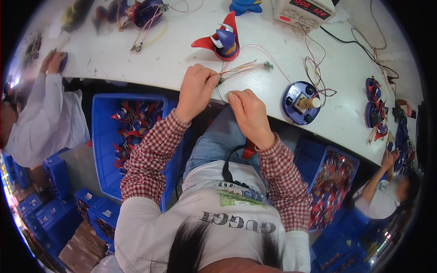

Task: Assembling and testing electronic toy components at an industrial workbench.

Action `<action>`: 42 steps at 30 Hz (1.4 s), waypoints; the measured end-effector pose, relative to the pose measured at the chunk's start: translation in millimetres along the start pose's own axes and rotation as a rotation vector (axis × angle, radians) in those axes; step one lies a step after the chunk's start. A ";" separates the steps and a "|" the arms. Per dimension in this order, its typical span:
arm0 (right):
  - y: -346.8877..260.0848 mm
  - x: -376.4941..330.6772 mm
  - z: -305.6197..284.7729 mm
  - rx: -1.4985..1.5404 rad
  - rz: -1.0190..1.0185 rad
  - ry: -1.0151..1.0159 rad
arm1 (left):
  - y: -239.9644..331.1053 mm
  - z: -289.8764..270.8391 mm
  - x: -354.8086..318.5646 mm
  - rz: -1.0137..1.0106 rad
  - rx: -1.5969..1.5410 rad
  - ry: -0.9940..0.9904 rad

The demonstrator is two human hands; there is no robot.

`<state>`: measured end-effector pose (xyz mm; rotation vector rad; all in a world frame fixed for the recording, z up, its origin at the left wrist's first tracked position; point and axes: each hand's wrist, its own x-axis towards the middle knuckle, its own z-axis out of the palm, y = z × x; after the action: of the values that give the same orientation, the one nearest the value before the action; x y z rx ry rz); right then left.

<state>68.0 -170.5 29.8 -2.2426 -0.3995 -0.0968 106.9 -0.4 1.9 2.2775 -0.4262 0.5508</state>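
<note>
A small dark component (pixel 221 81) is being pinched in the left hand (pixel 196 88), between its fingers, near the front edge of the bench (pixel 150 67), beside thin wires (pixel 239 69). The right hand (pixel 249 113) is being held nearby, fingers curled; whether anything is being grasped cannot be told.

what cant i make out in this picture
In the head view:
Small part pinched by the left hand: partly covered by it.
Right hand: any grip is hidden by the hand itself.
Blue figure: cut off by the top edge.
Yellow object, upper left: too blurred to identify.
</note>
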 end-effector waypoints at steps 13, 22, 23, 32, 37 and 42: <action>1.4 36.1 14.3 0.837 0.592 -0.033 | 38.8 -24.5 -37.7 -0.494 -0.508 0.021; 4.2 35.5 19.0 0.928 0.621 -0.031 | -6.3 77.2 -131.5 -0.608 -0.486 0.057; 5.6 36.3 20.0 0.932 0.622 -0.026 | -9.4 86.5 -127.0 -0.644 -0.657 0.064; 4.2 38.8 14.3 0.976 0.640 -0.009 | 0.1 40.4 -144.3 -0.767 -0.987 -0.169; 6.2 44.9 6.9 1.012 0.685 -0.064 | 29.4 -13.7 -126.4 -0.853 -1.103 -0.174; 14.1 53.0 -4.1 0.978 0.693 -0.148 | 48.5 -42.5 -113.5 -0.923 -1.152 -0.219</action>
<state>122.9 -168.7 32.9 -1.3045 0.2476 0.5222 -22.9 13.6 -0.1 1.1723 0.2168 -0.3709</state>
